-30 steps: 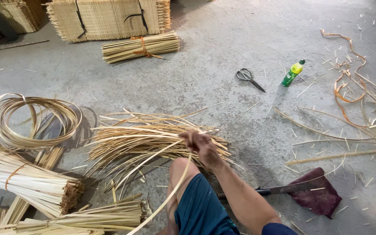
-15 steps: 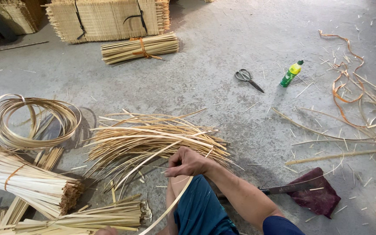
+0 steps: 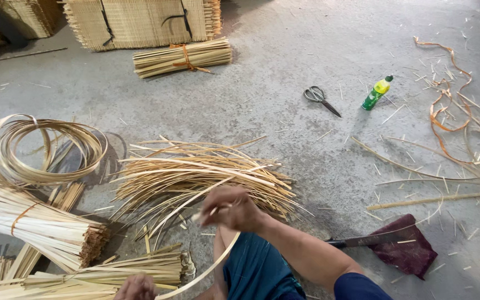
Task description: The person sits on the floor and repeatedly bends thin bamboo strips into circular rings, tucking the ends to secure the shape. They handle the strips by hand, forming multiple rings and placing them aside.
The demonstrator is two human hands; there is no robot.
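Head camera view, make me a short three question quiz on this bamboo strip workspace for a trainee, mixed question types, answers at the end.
1. True or false: the right hand pinches a long curved strip above the loose pile of strips.
2. Multiple choice: what lies on the floor just left of the green bottle? A) scissors B) a hammer C) a paintbrush
3. Fill in: the bundle of short sticks by the woven mats is tied with an ______ band.

Key
1. True. The left hand shows only at the bottom edge, its grip unclear.
2. A, the scissors.
3. Orange.
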